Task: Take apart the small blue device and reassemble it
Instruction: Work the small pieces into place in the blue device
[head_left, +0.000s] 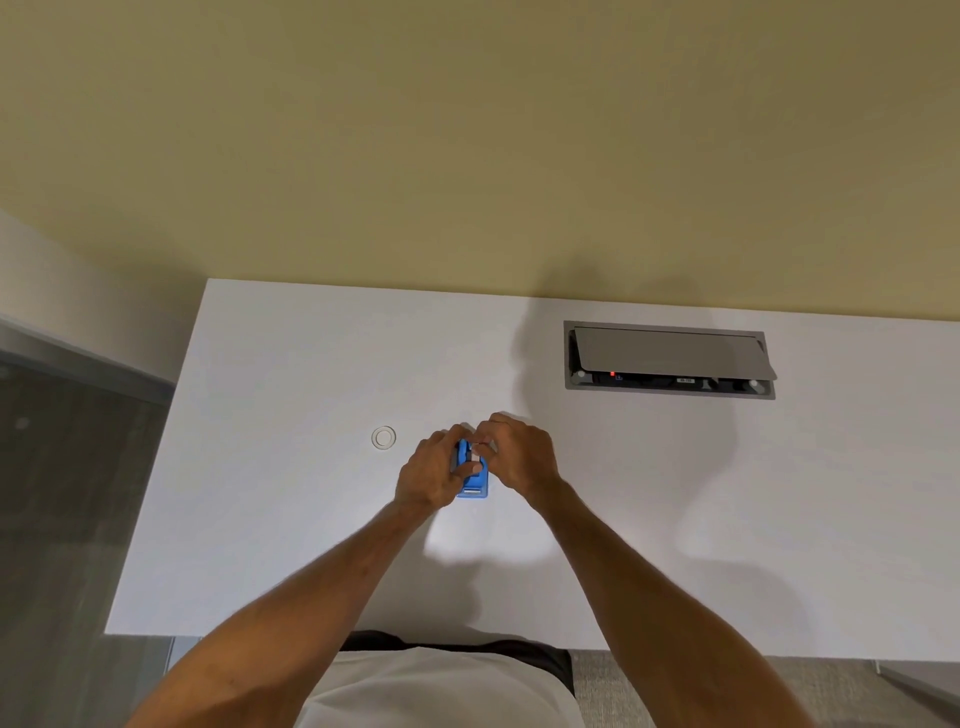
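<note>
The small blue device (475, 480) is at the middle of the white table (291, 519), with a pale strip showing on its near end. My left hand (434, 475) wraps around its left side, thumb across the top. My right hand (519, 454) meets it from the right, fingertips pinching a small white part (475, 451) at the device's upper end. My fingers hide most of the device's far half.
A small white ring-shaped piece (384, 437) lies on the table just left of my hands. A grey recessed cable box (667, 359) with its lid tilted open sits at the back right. The table's left edge and near edge drop off to grey floor.
</note>
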